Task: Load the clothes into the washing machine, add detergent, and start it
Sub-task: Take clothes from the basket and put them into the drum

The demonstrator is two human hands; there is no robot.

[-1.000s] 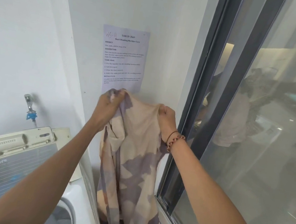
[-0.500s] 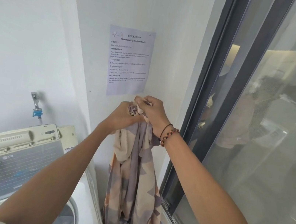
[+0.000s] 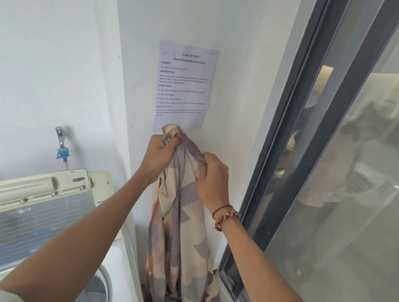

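At frame centre, the left hand point(image 3: 160, 153) and right hand point(image 3: 212, 176) grip the hanging beige-and-grey patterned cloth point(image 3: 181, 226) between the open-lidded white washing machine point(image 3: 26, 215) lower left and the dark-framed window point(image 3: 307, 141) right.

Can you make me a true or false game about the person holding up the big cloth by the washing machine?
1. Both hands hold the patterned cloth. True: the left hand grips its top and the right hand grips just below.
2. The washing machine lid is shut. False: it stands open.
3. A printed paper hangs on the wall. True.
4. The bracelets are on the left wrist. False: the right wrist.
5. The cloth is already inside the drum. False: it hangs beside the machine.
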